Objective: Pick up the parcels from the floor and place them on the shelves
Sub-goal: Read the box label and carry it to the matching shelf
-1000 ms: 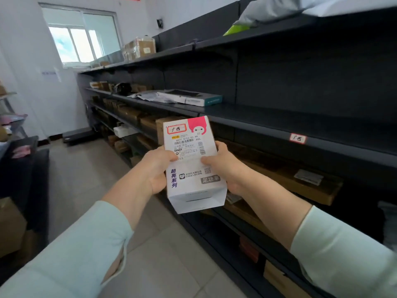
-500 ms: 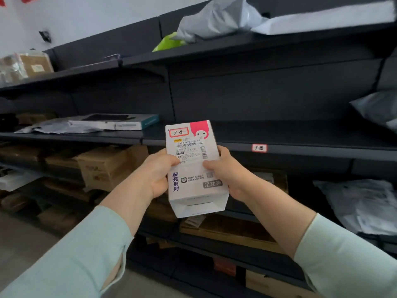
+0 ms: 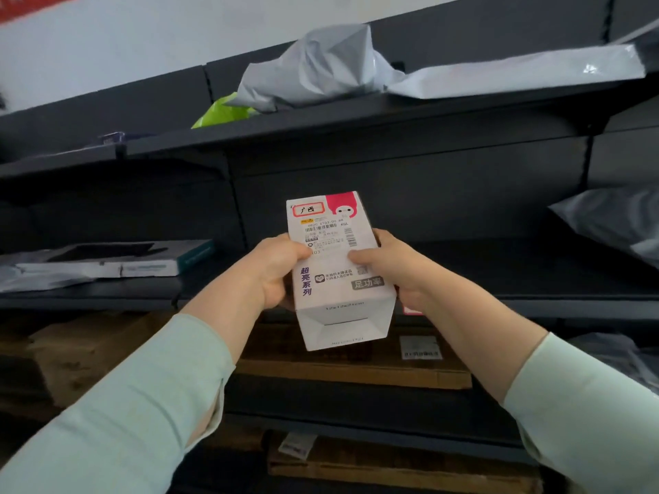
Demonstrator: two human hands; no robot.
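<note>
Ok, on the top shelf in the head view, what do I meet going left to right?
Green bag → crumpled grey poly mailer → flat white mailer, all lying on the top shelf.

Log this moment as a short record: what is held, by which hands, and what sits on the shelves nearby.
held item: white box with a shipping label and a pink corner
left hand: grips the box's left side
right hand: grips the box's right side
middle shelf: bare stretch behind the box, flat box at left, grey bag at right
top shelf: grey mailer bags, green bag
lower shelf: cardboard boxes
</note>
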